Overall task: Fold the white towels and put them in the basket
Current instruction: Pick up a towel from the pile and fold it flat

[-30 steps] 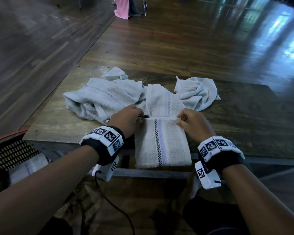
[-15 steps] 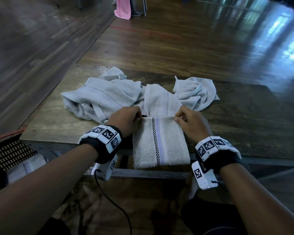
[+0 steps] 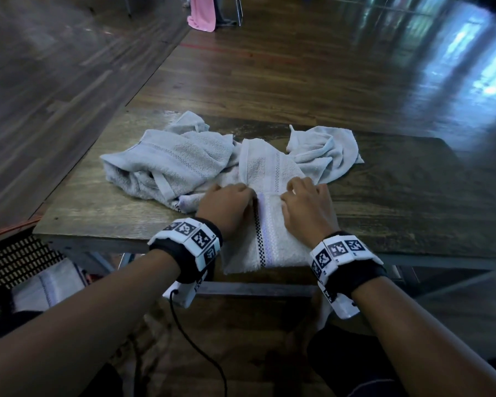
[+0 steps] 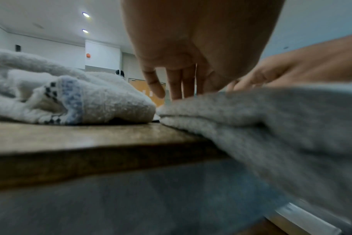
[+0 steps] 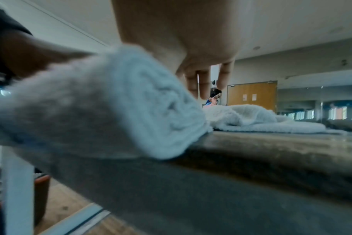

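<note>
Left hand: the left hand (image 3: 226,207) lies palm-down on the folded towel (image 3: 272,245), fingers straight and close together, pressing its far fold; in the left wrist view the fingers (image 4: 177,85) reach down onto the cloth
Right hand: the right hand (image 3: 307,207) lies flat on the same towel at 3 o'clock of the left one, fingers straight and slightly spread, gripping nothing; the two hands sit just beside each other with the checked and lilac stripe showing between them
Folded towel: at the near edge of the table (image 3: 413,196), its near end hanging over the rim toward 6 o'clock; its far part runs on flat toward 12 o'clock
Loose towels: one crumpled towel (image 3: 166,164) at 10 o'clock of the hands, touching the folded one; another crumpled towel (image 3: 327,153) at 1 o'clock, also touching it
Basket: the dark woven basket (image 3: 15,259) stands on the floor at 8 o'clock, below the table edge; a folded towel in the basket (image 3: 49,285) lies inside
Far off: a pink cloth (image 3: 202,12) hangs at 12 o'clock across the wooden floor
</note>
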Demonstrator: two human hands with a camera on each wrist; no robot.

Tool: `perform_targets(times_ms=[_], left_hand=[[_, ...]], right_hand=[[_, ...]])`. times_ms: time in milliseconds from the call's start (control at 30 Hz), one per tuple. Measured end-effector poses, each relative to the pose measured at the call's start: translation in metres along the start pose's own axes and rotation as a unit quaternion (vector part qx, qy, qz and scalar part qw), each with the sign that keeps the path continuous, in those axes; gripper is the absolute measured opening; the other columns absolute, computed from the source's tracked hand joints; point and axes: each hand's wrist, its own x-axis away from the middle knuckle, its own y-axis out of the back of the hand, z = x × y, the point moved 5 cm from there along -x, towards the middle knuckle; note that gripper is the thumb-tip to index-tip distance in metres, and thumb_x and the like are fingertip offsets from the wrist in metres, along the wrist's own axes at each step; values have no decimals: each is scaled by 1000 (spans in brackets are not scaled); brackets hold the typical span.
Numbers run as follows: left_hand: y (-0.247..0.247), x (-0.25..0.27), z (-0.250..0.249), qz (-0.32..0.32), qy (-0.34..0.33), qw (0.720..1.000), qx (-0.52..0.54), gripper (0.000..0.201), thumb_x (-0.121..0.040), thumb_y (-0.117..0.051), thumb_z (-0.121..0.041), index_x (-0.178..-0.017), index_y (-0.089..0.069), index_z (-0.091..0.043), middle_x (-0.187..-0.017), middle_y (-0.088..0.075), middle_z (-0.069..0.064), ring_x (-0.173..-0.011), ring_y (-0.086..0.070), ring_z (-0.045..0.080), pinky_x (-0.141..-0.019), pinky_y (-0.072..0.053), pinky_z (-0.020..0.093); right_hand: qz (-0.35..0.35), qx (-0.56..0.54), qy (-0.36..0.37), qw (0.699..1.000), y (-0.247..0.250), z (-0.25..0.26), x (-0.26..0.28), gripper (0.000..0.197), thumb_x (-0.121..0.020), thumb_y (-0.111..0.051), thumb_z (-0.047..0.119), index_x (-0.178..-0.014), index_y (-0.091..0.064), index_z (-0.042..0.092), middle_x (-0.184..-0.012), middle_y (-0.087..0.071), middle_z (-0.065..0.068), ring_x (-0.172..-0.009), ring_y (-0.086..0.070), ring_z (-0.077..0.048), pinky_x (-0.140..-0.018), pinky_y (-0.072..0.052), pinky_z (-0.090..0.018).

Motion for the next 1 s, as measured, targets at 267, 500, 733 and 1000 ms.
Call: perform_targets(times_ms=[267, 500, 733, 1000], left_hand=[[-44, 17, 11, 80, 26, 996, -30, 55, -96, -10, -52, -148, -4, -35, -158, -4, -10, -146, -1, 13, -115, -4, 46], [-19, 35, 32, 16, 33, 990, -134, 59, -93, -14, -50, -141, -32, -20, -157, -16, 6, -146, -10, 18, -111, 3, 50], [2, 59, 34, -19, 107, 992, -60, 38, -89, -40, -41, -117, -48, -16, -121, -52, 6, -115, -43, 26, -99, -23, 44], [-16, 52, 37, 94, 209, 966, 119, 37, -89, -50, -47, -81, -52, -11, -76, -58, 4, -81, -60, 28, -62, -37, 32]], right_hand=[[148, -160, -47, 975, -31, -7, 24, 58, -96, -22, 53, -148, -16, 29, -159, -7, 10, -145, -9, -14, -114, -11, -46], [151, -161, -136, 966, -27, -52, 31, 68, -89, -37, 61, -146, -17, 31, -158, -11, -5, -145, -9, -26, -112, -11, -54], [102, -287, -294, 906, -4, -93, 41, 34, -92, -44, 51, -86, -57, 20, -95, -61, -3, -106, -53, -28, -101, -32, -47], [265, -384, -228, 854, -13, -50, 45, 53, -81, -58, 58, -76, -62, 5, -76, -54, -22, -70, -54, -32, -70, -44, -34]])
